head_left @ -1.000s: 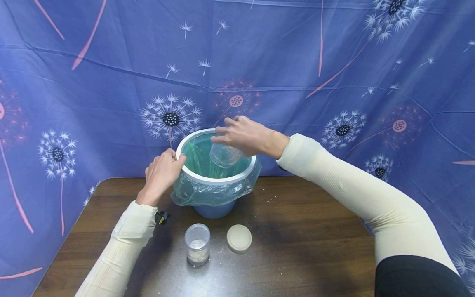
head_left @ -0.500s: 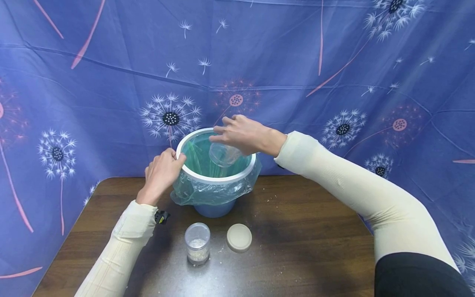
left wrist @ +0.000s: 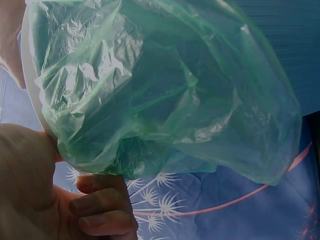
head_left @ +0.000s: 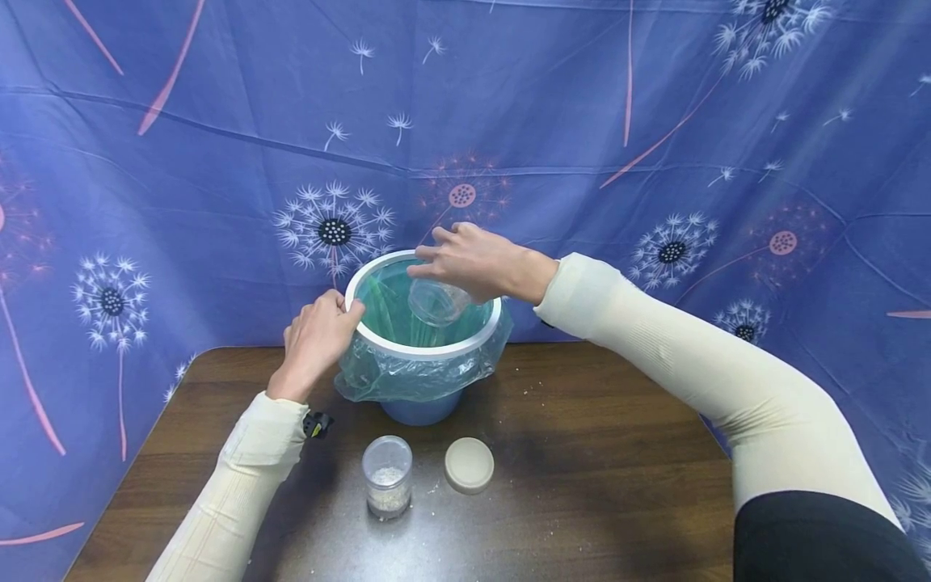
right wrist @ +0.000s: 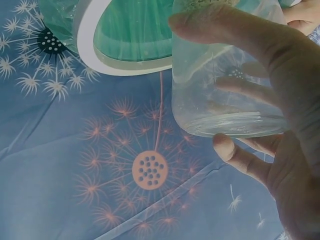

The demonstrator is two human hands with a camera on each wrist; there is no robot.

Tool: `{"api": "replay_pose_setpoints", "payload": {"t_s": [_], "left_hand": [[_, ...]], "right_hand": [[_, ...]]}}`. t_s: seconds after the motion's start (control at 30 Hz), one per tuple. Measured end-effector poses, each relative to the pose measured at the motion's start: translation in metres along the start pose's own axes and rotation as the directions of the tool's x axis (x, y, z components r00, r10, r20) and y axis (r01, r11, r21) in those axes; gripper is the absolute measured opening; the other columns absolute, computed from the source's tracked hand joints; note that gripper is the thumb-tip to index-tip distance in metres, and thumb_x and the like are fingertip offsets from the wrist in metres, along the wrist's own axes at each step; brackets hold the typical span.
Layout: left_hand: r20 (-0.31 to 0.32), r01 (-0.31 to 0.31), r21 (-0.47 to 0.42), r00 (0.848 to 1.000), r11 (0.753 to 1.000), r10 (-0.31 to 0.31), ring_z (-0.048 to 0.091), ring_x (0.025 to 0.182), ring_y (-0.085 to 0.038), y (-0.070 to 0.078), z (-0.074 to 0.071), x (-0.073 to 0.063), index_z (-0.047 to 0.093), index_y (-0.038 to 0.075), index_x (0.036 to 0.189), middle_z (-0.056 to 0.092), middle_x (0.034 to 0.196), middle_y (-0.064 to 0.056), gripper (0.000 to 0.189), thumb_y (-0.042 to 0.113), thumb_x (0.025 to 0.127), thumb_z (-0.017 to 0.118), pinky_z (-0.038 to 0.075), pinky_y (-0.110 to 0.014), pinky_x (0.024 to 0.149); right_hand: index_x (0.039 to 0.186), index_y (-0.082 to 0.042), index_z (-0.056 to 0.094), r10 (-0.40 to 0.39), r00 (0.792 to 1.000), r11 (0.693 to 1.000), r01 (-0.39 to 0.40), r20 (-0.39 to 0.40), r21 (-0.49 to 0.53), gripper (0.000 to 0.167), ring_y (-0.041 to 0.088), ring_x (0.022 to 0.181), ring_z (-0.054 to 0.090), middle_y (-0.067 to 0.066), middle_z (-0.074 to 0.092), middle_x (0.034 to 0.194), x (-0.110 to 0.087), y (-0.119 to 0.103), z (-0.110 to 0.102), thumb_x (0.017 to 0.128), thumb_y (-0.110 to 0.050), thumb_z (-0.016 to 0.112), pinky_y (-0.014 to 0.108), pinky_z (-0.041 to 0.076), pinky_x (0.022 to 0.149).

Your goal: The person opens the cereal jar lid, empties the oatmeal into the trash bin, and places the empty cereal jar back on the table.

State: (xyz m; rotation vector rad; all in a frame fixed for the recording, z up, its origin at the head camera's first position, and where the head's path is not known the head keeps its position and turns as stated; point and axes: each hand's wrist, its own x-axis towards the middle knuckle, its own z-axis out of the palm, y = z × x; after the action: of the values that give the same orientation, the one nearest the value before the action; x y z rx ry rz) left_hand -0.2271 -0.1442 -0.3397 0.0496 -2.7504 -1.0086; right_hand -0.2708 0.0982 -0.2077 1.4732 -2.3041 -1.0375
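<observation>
The clear jar (head_left: 434, 304) tips mouth-down over the bin's opening, held in the person's right hand (head_left: 476, 263); pale grains (right wrist: 206, 4) gather inside it toward the mouth. The blue bin (head_left: 420, 411) stands upright, its white rim (head_left: 425, 353) gripped at one side by the left hand (head_left: 320, 339). A translucent green bag (head_left: 414, 378) lines it, folded outward, hanging in loose wrinkles.

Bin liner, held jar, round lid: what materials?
Bin liner: thin, glossy plastic film; creased, green-tinted, see-through. Held jar: clear, smooth, shiny; fingers show through it. Plastic or glass, can't tell. Round lid: opaque cream, fairly matte, probably plastic.
</observation>
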Motion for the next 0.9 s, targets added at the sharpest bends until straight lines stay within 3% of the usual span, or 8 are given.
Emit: {"api": "replay_pose_setpoints", "payload": {"t_s": [0.27, 0.9], "left_hand": [[0.004, 0.001, -0.001, 1.000, 1.000, -0.001, 0.064, 0.090, -0.041, 0.0007, -0.0001, -0.0001, 0.054, 0.011, 0.090, 0.063, 0.091, -0.015, 0.037, 0.044, 0.103, 0.044, 0.045, -0.061, 0.081], [0.012, 0.009, -0.001, 1.000, 1.000, -0.009, 0.063, 0.091, -0.042, 0.0001, -0.0004, -0.0003, 0.054, 0.011, 0.091, 0.063, 0.092, -0.015, 0.036, 0.044, 0.102, 0.044, 0.044, -0.061, 0.081]], "right_hand": [[0.158, -0.023, 0.048, -0.008, 0.998, 1.000, 0.009, 0.061, -0.010, 0.089, 0.037, 0.124, 0.059, 0.008, 0.055, 0.155, 0.0032, -0.0015, -0.0031, 0.078, -0.012, 0.087, 0.045, 0.059, 0.083], [0.156, -0.024, 0.049, -0.035, 0.997, 0.997, 0.039, 0.064, -0.064, 0.084, 0.036, 0.120, 0.060, 0.006, 0.058, 0.151, 0.0096, -0.0029, -0.0022, 0.079, -0.006, 0.079, 0.044, 0.058, 0.081]]}}
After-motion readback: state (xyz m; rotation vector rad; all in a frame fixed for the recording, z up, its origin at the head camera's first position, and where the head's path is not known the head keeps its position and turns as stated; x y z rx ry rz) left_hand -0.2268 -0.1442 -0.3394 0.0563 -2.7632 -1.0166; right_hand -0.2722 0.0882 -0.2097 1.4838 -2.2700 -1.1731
